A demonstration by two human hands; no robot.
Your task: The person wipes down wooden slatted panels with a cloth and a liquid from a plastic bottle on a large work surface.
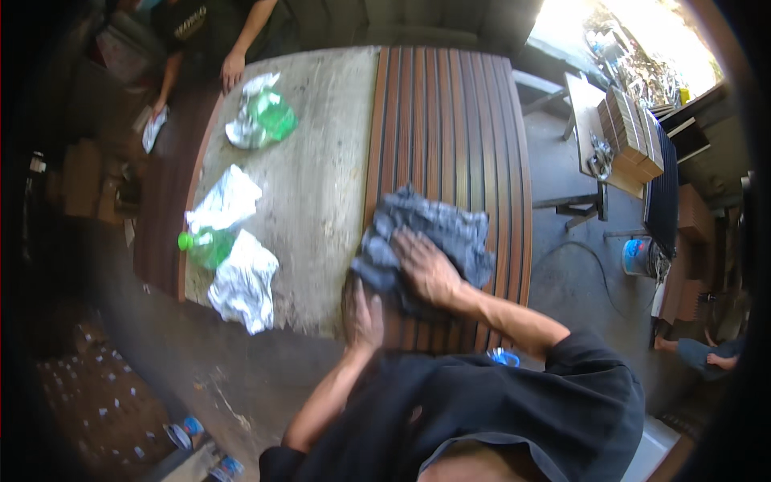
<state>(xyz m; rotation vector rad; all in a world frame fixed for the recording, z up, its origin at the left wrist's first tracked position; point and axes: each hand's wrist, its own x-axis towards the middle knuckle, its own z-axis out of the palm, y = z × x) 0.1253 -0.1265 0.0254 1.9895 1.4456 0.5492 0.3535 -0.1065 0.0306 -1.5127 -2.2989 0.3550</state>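
Pressing hand: the right hand (426, 269) lay flat, just below the middle of the frame, on a grey cloth (430, 233), fingers spread wide and gripping nothing.
Table: a pale worktop (321, 161) filled the upper middle of the frame, running from the top edge down to the centre.
Panel: a brown ribbed panel (450, 120) lay on the right half of the table, its grooves running away from the person.
Cloth position: the grey cloth sat crumpled on the near end of the panel, spreading out past the right fingertips on the far side and to both sides, with the palm on its near part.
Left hand: the left hand (365, 317) rested at the near edge of the panel, lower centre, fingers loosely extended and touching the cloth's lower left corner; whether it pinched the cloth could not be told.
White rags: crumpled white cloths (241, 281) lay at left of centre.
Green bottle: a green bottle (205, 245) lay between two of them.
Other person: another person's hand (232, 71) rested on the table's far edge, upper left.
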